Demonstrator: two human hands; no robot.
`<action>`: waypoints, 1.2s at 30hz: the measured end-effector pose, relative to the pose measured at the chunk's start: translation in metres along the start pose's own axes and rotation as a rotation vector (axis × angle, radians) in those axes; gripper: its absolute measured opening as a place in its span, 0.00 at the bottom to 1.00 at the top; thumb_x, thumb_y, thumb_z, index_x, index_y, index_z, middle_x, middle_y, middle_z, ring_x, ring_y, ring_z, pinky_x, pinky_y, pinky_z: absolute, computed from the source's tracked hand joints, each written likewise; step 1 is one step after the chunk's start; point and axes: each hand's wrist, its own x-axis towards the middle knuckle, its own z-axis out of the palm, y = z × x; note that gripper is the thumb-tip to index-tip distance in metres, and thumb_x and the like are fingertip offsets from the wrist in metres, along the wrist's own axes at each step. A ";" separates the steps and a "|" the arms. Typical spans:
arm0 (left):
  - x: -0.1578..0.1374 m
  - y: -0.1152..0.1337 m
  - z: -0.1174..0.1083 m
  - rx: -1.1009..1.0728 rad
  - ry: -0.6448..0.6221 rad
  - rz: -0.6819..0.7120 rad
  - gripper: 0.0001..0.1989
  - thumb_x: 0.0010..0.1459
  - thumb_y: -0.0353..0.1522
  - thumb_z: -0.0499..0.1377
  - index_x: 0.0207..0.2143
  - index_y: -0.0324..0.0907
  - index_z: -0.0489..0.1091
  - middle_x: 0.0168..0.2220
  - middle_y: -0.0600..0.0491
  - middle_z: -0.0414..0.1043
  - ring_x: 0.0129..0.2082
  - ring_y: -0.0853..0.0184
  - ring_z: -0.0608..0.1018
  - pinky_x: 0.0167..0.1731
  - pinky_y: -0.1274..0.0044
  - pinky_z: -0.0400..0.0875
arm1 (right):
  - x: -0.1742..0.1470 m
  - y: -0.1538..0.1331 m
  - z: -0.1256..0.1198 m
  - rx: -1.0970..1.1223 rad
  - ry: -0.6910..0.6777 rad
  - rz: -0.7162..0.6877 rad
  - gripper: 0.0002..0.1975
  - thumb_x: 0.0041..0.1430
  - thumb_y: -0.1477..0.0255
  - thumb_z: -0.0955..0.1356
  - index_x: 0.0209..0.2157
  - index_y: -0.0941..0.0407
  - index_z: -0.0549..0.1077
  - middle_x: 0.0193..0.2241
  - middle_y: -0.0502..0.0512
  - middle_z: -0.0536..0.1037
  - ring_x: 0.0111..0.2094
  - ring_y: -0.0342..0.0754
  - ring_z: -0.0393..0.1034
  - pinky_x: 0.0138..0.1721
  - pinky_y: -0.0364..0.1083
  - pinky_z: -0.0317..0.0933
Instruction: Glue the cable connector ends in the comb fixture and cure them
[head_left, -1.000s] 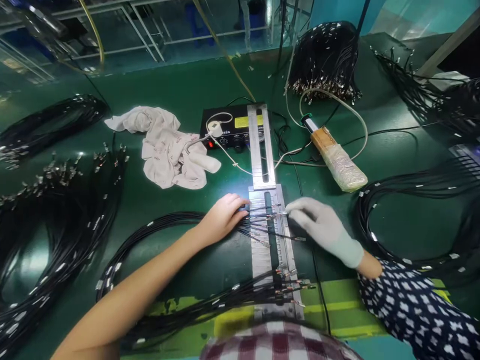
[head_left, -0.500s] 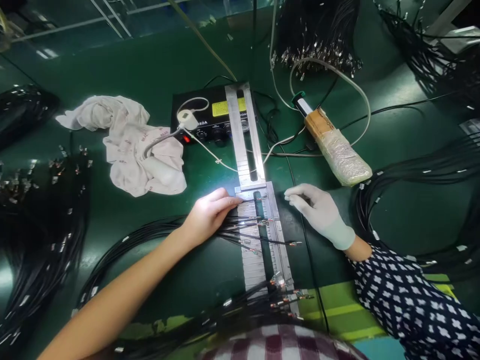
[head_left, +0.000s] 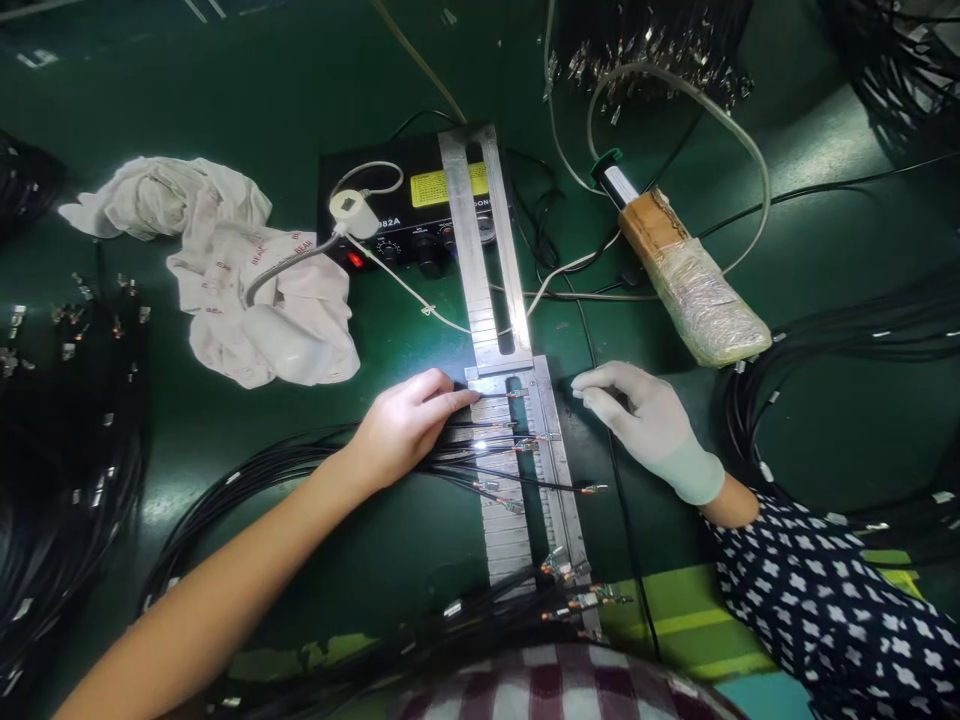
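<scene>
My bare left hand (head_left: 409, 420) pinches a thin black cable (head_left: 493, 396) between thumb and forefinger. The cable lies across the upper end of a slotted metal fixture (head_left: 504, 560), its small metal terminal (head_left: 517, 393) over the slot. Below that hand, several more black cables (head_left: 300, 452) run onto the fixture, their terminal ends lying across it. On the fixture's right side, apart from it, is my right hand (head_left: 645, 425) in a white glove. Its thumb and forefinger are drawn together at the tips, and I see nothing between them.
Behind the fixture sits a black control box (head_left: 409, 160) with a lit red switch. A crumpled white cloth (head_left: 225, 225) lies left, under a bendy lamp (head_left: 355, 213). A wrapped syringe dispenser (head_left: 675, 260) with a hose rests right. Cable bundles (head_left: 67, 460) lie around.
The view has shifted slightly, so the box and cloth appear higher and further left. Both hands keep nearly the same pose and place beside the fixture.
</scene>
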 end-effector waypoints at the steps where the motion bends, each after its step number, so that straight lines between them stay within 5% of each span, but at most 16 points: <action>1: 0.000 0.000 0.002 -0.017 0.003 -0.002 0.15 0.67 0.27 0.50 0.50 0.41 0.72 0.37 0.49 0.70 0.35 0.69 0.74 0.34 0.79 0.70 | 0.000 0.000 0.000 -0.004 -0.002 0.003 0.09 0.67 0.67 0.65 0.41 0.50 0.78 0.38 0.50 0.81 0.40 0.50 0.75 0.43 0.49 0.67; 8: 0.001 0.001 0.008 -0.097 0.035 -0.015 0.14 0.67 0.26 0.51 0.51 0.42 0.71 0.41 0.49 0.72 0.41 0.68 0.74 0.41 0.76 0.70 | 0.001 0.000 -0.001 -0.016 -0.007 -0.009 0.09 0.67 0.67 0.65 0.41 0.50 0.77 0.38 0.49 0.80 0.40 0.49 0.74 0.44 0.49 0.66; 11: -0.007 0.004 0.007 0.069 0.035 -0.015 0.17 0.67 0.27 0.50 0.52 0.46 0.73 0.43 0.47 0.70 0.42 0.63 0.71 0.40 0.71 0.66 | 0.001 -0.001 -0.001 -0.014 -0.009 -0.002 0.08 0.67 0.67 0.65 0.41 0.50 0.77 0.38 0.49 0.80 0.40 0.49 0.74 0.43 0.49 0.66; 16: -0.021 0.014 0.009 0.270 0.004 -0.081 0.21 0.68 0.27 0.47 0.58 0.47 0.69 0.33 0.49 0.68 0.34 0.63 0.65 0.36 0.70 0.57 | 0.001 -0.002 0.000 -0.012 -0.005 -0.009 0.08 0.67 0.67 0.66 0.41 0.50 0.77 0.39 0.50 0.81 0.41 0.50 0.75 0.44 0.50 0.66; 23: -0.021 0.021 0.001 0.021 -0.124 -0.131 0.13 0.68 0.31 0.52 0.53 0.41 0.66 0.39 0.49 0.75 0.40 0.64 0.71 0.44 0.68 0.61 | 0.002 -0.001 0.001 -0.018 0.004 -0.024 0.08 0.67 0.68 0.66 0.40 0.51 0.77 0.39 0.50 0.81 0.41 0.50 0.75 0.44 0.49 0.66; 30: -0.014 0.020 0.003 -0.154 0.107 -0.127 0.07 0.66 0.27 0.54 0.42 0.41 0.71 0.35 0.51 0.72 0.36 0.70 0.74 0.36 0.78 0.71 | 0.002 -0.002 0.001 -0.014 0.002 -0.026 0.09 0.67 0.67 0.65 0.40 0.51 0.77 0.39 0.50 0.81 0.41 0.51 0.75 0.46 0.50 0.67; 36: -0.008 0.019 0.010 -0.111 0.057 -0.062 0.13 0.67 0.27 0.52 0.50 0.40 0.71 0.33 0.52 0.70 0.31 0.72 0.73 0.31 0.81 0.70 | 0.002 -0.002 0.001 -0.015 -0.004 -0.023 0.08 0.67 0.67 0.65 0.40 0.51 0.77 0.39 0.49 0.81 0.41 0.50 0.75 0.46 0.50 0.67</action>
